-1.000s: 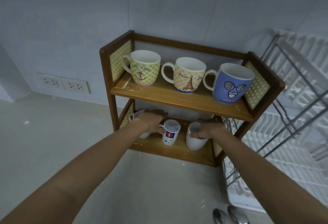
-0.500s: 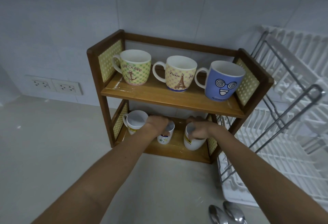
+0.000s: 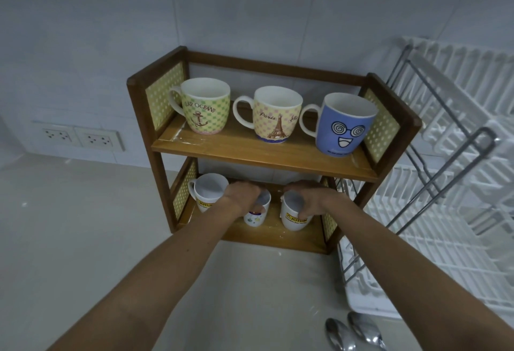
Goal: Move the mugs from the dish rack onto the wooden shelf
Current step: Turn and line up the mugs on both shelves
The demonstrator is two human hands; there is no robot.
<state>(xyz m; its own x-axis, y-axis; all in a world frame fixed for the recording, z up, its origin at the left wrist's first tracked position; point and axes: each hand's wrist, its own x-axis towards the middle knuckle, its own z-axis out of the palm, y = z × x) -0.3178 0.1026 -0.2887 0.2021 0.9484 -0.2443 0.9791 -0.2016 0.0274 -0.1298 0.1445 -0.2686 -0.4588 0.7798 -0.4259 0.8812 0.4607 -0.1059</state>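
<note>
The wooden shelf (image 3: 250, 153) stands against the wall with two tiers. On top stand a green anchor mug (image 3: 205, 107), a yellow Eiffel mug (image 3: 275, 116) and a blue face mug (image 3: 346, 125). On the lower tier a white mug (image 3: 207, 193) stands free at the left. My left hand (image 3: 242, 196) grips the rim of a small white mug (image 3: 257, 215) in the middle. My right hand (image 3: 308, 197) grips a white mug with a yellow label (image 3: 292, 218) at the right. Both held mugs are upright and rest on the lower board.
A white dish rack (image 3: 434, 239) with a metal frame stands to the right of the shelf, touching it. Two spoons (image 3: 353, 334) lie on the counter at the bottom. Two wall sockets (image 3: 80, 137) sit left of the shelf.
Both hands have pushed their mugs deeper into the lower tier and set them upright. The camera has shifted slightly, so the left white mug now shows fully.
</note>
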